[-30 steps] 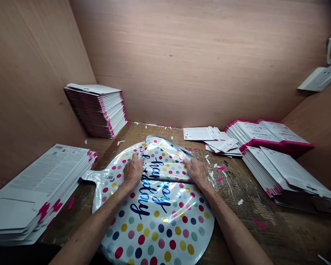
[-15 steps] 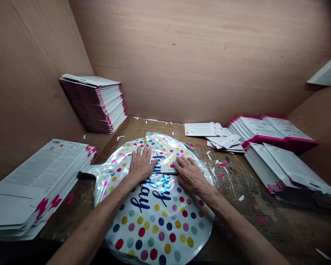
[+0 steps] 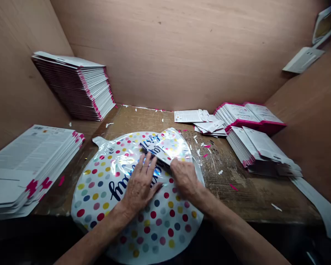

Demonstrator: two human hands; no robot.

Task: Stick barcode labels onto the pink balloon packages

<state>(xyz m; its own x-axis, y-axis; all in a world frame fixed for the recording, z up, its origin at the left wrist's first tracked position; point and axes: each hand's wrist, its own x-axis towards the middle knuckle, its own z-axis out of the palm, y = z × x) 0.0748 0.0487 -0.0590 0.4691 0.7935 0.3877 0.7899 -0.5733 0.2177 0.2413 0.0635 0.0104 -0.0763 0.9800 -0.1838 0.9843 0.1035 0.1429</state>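
A flat, shiny foil balloon (image 3: 154, 235) with coloured dots and blue lettering lies across the table's front edge, its tail at the upper left. My left hand (image 3: 139, 184) rests on the middle of it, palm down with fingers spread. My right hand (image 3: 183, 176) has its fingers curled in a pinch on the edge of a folded-over flap (image 3: 176, 143) of the balloon. The flap lies on the balloon's upper right part. A dark fold line runs between the two hands.
White cards with pink edges stand in a tall stack (image 3: 79, 84) at the back left. Another card stack (image 3: 30, 162) lies at the left front. More cards (image 3: 253, 145) and loose flat ones (image 3: 190, 116) are at the right. Paper scraps dot the brown table (image 3: 253, 198).
The balloon has turned, and its tail now points further up. My right fingers have curled onto the flap's edge. My left hand has moved lower on the foil. The camera view has shifted.
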